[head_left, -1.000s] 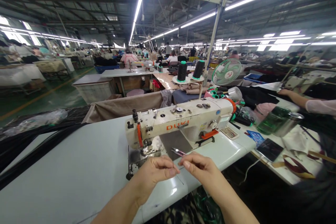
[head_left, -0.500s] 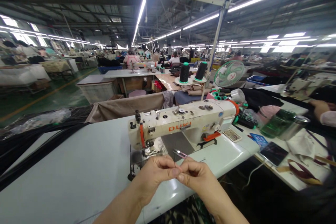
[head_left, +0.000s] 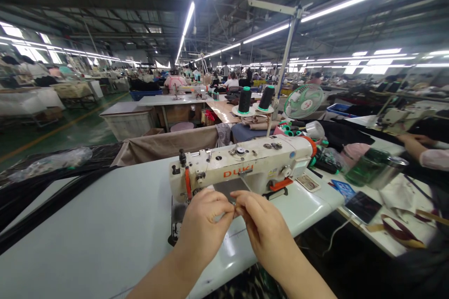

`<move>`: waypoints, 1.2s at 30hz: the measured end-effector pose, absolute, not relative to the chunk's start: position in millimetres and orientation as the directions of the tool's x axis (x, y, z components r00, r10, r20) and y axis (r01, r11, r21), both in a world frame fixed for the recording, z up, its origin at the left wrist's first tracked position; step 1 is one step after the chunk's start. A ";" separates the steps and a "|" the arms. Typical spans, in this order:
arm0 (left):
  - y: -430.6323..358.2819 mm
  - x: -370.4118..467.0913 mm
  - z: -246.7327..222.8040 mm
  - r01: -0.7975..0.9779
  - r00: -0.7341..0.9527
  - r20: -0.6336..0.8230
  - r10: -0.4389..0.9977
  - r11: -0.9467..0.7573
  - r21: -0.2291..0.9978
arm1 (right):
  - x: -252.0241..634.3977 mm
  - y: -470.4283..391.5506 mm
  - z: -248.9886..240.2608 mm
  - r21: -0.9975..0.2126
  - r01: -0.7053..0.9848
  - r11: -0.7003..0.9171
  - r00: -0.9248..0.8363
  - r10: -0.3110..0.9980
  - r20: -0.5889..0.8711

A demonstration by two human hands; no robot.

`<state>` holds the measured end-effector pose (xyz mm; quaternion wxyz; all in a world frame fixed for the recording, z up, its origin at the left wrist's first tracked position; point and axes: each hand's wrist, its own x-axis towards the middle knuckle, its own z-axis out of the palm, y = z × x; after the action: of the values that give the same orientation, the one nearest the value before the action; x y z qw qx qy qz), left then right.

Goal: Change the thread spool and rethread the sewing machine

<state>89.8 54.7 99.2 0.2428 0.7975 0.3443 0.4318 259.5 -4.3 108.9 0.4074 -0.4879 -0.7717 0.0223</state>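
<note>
My left hand [head_left: 206, 224] and my right hand [head_left: 261, 219] meet at their fingertips in front of the white sewing machine [head_left: 259, 161]. Both are closed in a pinch, thumbs against fingers. Whatever lies between the fingertips is too small to make out. The hands are held above the pale table [head_left: 105, 224] and cover the needle area and part of the machine bed. Behind the machine, two black thread cones [head_left: 245, 100] with green ends stand on round holders.
A green fan [head_left: 304, 101] stands behind the machine. To the right are a green bottle [head_left: 363, 167], a phone [head_left: 363, 207] and a card in a frame [head_left: 308, 182]. Another person's arm [head_left: 417, 147] is at the far right. Black fabric [head_left: 52, 201] lies at the left.
Both hands have risen a little and turned, with the backs of the hands now more in view. The pink-handled snips seen beside the right fingers before are now hidden.
</note>
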 end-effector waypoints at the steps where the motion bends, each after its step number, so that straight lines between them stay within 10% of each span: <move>1: 53.6 88.7 103.1 0.391 0.396 0.583 0.709 -0.705 0.592 | 258.3 -1.8 107.0 -0.412 0.760 0.502 -0.186 0.776 0.602; 8: 51.2 90.0 119.7 0.551 0.309 0.826 0.471 -0.797 0.248 | 251.6 8.5 110.3 -0.501 0.781 0.373 -0.027 0.822 0.569; 22: 65.2 105.1 104.0 0.302 0.195 0.760 0.621 -0.775 0.556 | 256.5 26.2 113.5 -0.972 0.200 0.127 0.098 0.984 0.149; 30: 67.2 113.5 105.4 -0.071 0.213 0.263 0.941 -0.253 0.965 | 260.6 14.2 119.0 -0.841 0.299 0.452 0.127 0.854 0.504; 36: 55.2 125.0 111.6 -0.471 0.308 0.009 0.951 0.143 0.871 | 261.0 10.4 123.1 -0.472 0.617 0.630 -0.008 0.605 0.796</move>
<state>125.0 55.2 111.6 0.6969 0.4099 0.2933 0.5101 261.0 10.4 123.1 0.5578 -0.4302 -0.7098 -0.0054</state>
